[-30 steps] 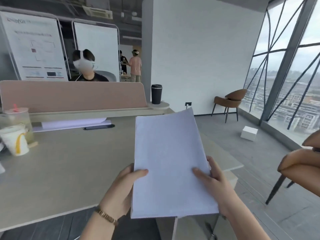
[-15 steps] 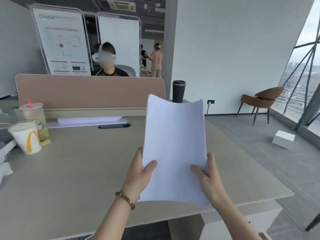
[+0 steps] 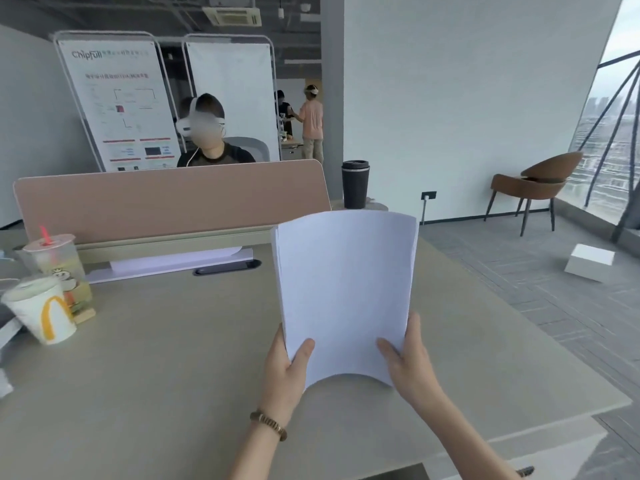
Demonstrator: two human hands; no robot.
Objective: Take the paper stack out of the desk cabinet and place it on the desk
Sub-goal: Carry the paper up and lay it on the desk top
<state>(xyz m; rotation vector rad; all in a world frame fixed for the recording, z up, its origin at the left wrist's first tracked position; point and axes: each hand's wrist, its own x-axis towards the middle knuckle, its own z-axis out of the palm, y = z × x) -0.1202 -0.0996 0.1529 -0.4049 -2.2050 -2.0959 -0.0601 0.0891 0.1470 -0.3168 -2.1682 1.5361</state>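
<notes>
**A:** Paper stack (image 3: pixel 346 292) — where is it at this moment?

**B:** Out of the cabinet and up in the air over the worktop (image 3: pixel 173 375), standing nearly upright and bowed across its width. The left hand (image 3: pixel 285 372) pinches its lower left corner, thumb on the front face; the right hand (image 3: pixel 410 363) grips the lower right corner the same way. Both hands are closed on the paper.

**A:** Is any part of it resting on the worktop?

**B:** Probably not. The bottom edge arches up between the hands, though from this angle I can't be sure the corners are clear of the surface.

**A:** So how much is finished?

**B:** I'd judge the removal done; the cabinet itself isn't in view. What's left is laying the stack flat and letting go.

**A:** Room for it?

**B:** Plenty. The two drink cups (image 3: pixel 45 306) sit well to the left of the stack, the dark pen tray (image 3: pixel 227 267) lies behind and left of it, and the black tumbler (image 3: pixel 355 183) stands far behind it.
</notes>
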